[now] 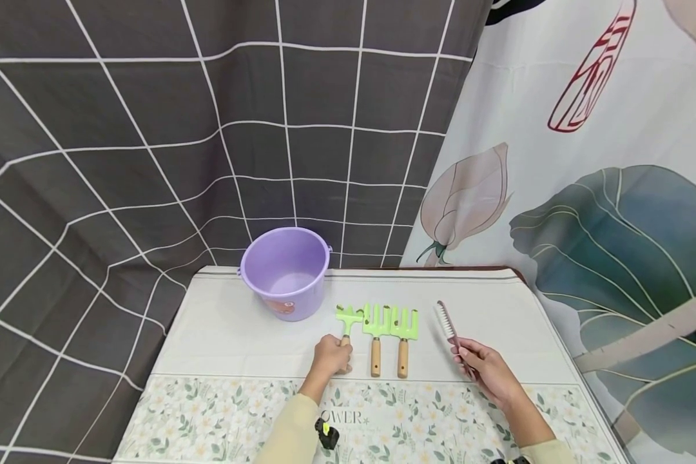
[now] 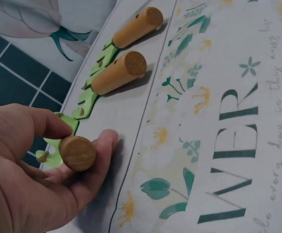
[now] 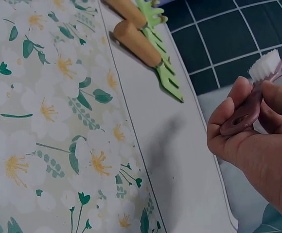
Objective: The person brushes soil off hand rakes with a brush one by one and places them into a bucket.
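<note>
Head view showed the left hand (image 1: 329,356) with its fingers curled around the wooden handle of the small green rake (image 1: 347,326), leftmost in a row on the table (image 1: 209,341); whether its head rested flat could not be told. Its right prong lay against or just beside the middle fork (image 1: 376,340), so a sideways tug could well have hooked that one and dragged it into the outer fork (image 1: 403,340). The right hand (image 1: 487,370) pinched the brush (image 1: 448,324) by its handle between thumb and fingers, well apart from the rake. That grip left the bristled end unsupported, so pressing hard might have twisted it loose. A wide leftward swing of the rake might also have knocked the purple bucket (image 1: 309,299), standing behind and to the left.
</note>
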Motion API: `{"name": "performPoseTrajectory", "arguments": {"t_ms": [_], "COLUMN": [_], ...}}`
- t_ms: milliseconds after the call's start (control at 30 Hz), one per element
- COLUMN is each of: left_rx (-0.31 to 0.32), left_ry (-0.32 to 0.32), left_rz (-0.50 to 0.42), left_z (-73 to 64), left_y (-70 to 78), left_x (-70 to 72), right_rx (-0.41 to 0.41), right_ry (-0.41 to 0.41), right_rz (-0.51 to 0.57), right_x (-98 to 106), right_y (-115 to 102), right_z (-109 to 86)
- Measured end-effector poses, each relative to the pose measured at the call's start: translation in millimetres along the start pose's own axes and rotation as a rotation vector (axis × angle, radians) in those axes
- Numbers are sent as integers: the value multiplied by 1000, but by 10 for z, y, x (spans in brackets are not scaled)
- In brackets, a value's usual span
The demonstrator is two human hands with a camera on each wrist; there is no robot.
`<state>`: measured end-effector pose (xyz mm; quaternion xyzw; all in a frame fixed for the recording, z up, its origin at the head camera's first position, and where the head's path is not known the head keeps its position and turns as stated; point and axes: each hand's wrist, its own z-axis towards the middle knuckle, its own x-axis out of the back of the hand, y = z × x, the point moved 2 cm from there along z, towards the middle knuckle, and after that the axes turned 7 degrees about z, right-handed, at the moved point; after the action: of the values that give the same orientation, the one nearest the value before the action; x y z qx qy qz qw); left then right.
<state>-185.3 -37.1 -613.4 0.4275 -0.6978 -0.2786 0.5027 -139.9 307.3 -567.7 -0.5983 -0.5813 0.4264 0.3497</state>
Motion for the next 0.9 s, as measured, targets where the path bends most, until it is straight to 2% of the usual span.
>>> {"name": "performPoseTrajectory", "arguments": {"t_ms": [300, 467, 767, 900], "left_rx": [64, 85, 94, 91], "left_ry": [-159, -219, -248, -255], "left_rz": [-249, -324, -384, -420], "left_z": [-30, -63, -143, -168], "left_y": [34, 57, 29, 47], "left_x": [66, 87, 18, -7], "right_rx": [16, 15, 36, 46], "right_ry": [-14, -11, -21, 30], "right_rz": [10, 9, 4, -12], "right_x": [-14, -10, -6, -17], "right_y": [7, 18, 20, 15], "right_z": [-9, -6, -5, -11]}}
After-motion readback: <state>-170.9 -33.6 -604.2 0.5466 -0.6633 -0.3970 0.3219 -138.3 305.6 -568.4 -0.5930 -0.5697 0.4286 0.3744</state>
